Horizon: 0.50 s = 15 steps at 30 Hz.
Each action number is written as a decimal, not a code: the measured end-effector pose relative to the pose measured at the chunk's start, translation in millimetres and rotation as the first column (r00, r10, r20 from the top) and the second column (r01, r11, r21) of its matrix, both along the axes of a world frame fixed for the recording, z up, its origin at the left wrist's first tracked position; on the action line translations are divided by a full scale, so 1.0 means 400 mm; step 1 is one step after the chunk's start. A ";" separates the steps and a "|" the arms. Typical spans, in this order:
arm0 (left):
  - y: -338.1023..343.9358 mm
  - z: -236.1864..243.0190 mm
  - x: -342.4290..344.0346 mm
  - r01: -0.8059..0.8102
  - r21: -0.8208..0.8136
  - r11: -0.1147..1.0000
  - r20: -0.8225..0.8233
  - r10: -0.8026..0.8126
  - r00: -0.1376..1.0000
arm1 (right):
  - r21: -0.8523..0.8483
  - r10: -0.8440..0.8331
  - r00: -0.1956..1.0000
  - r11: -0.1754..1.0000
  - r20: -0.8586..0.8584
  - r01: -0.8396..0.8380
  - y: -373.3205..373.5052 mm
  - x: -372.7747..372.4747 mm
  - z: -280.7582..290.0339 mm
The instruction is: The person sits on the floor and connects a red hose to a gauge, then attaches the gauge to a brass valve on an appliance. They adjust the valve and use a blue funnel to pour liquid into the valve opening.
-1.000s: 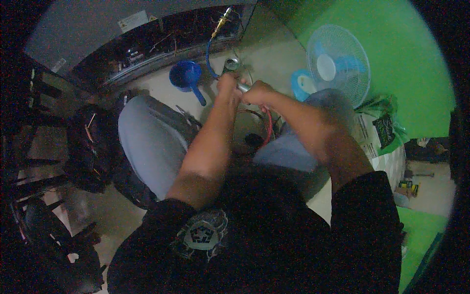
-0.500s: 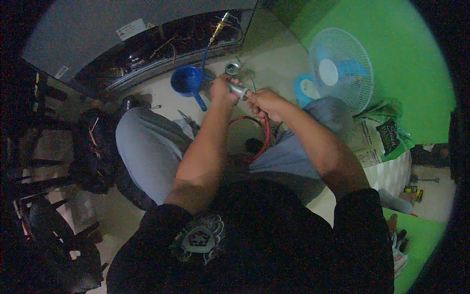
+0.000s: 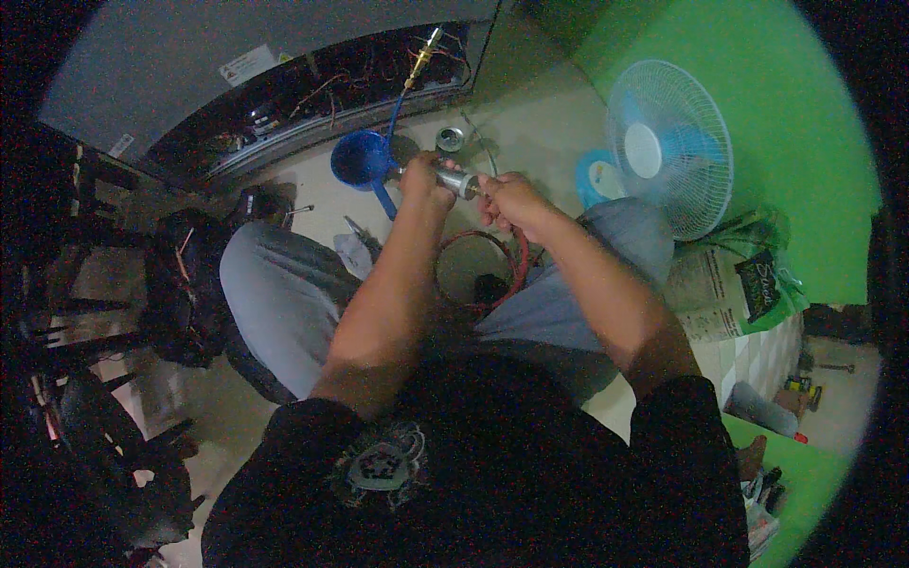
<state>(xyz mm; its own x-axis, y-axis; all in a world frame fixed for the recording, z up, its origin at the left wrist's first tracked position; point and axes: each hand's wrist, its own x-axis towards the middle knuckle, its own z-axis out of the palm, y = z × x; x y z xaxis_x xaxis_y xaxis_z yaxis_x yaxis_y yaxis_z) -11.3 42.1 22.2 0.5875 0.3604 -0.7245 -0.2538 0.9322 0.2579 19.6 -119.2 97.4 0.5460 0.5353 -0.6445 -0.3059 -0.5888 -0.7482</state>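
My left hand is closed around a silver metal cylinder, held tilted above the floor. At the cylinder's near right end, my right hand pinches what looks like a small brass fitting; the fingers partly hide it. Below my right hand a red hose loops between my legs; whether it joins the fitting I cannot tell. Beside my left hand sits a blue dipper with its handle toward me. A blue hose with a brass coupling rises behind it. A round silver can stands just beyond my hands.
Ahead is a large grey appliance with its lower compartment open and wires showing. A blue and white fan stands at the right by a green wall. A printed bag lies near my right knee. Pliers-like tools lie by my left leg.
The view has shifted slightly. Both hands keep their hold on the cylinder and its end, with the cylinder turned a little. More of the red hose loop shows.
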 end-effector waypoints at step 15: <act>0.011 -0.025 -0.005 0.084 0.063 0.994 0.032 -0.086 0.996 | 0.006 0.072 0.963 0.997 0.260 -0.076 0.002 -0.010 0.013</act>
